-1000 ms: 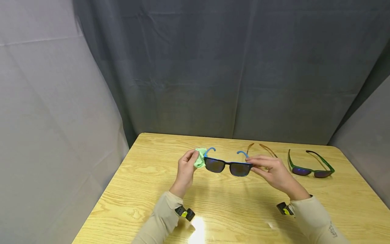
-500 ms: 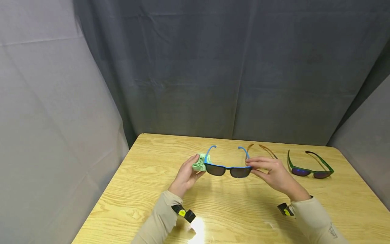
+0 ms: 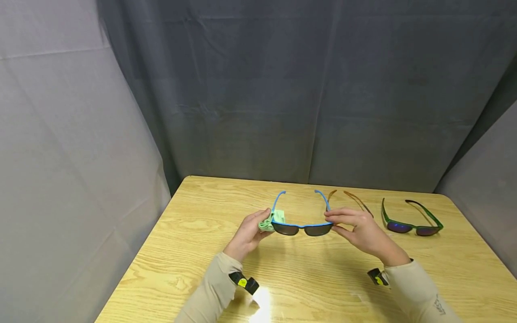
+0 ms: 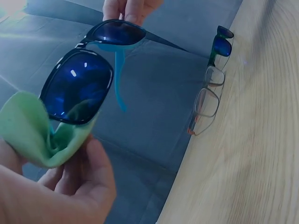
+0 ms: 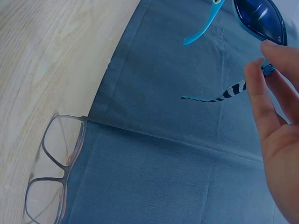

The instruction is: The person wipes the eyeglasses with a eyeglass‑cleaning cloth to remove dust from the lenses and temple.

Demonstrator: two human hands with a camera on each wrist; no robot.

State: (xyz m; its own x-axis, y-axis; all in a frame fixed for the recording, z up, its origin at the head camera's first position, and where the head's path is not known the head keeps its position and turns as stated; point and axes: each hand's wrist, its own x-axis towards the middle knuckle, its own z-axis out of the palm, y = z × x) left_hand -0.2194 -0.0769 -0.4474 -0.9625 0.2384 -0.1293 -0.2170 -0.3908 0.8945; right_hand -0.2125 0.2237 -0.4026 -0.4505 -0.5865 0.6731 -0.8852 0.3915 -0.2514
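A pair of sunglasses (image 3: 319, 230) with a black front, dark lenses and blue temples is held above the table, temples spread and pointing away. At its right hinge my right hand (image 3: 357, 228) pinches the frame between thumb and fingers; the right wrist view shows a striped inner temple (image 5: 233, 90) there. My left hand (image 3: 247, 235) holds a folded light green cloth (image 3: 278, 216) against the left end of the sunglasses. In the left wrist view the cloth (image 4: 28, 128) wraps the lower edge of the near lens (image 4: 79, 88), with fingers curled beneath it.
On the wooden table (image 3: 194, 224), clear-lens eyeglasses (image 5: 65, 172) with brown temples lie behind my right hand. Green-framed sunglasses (image 3: 416, 229) rest farther right with temples open. A dark grey curtain (image 3: 242, 112) hangs behind the table, and a light one (image 3: 72, 179) on the left.
The sunglasses have tipped, so their temples and top edge show more and the lenses less. My left hand has shifted the cloth lower and slightly right, around the left end. My right hand stays put.
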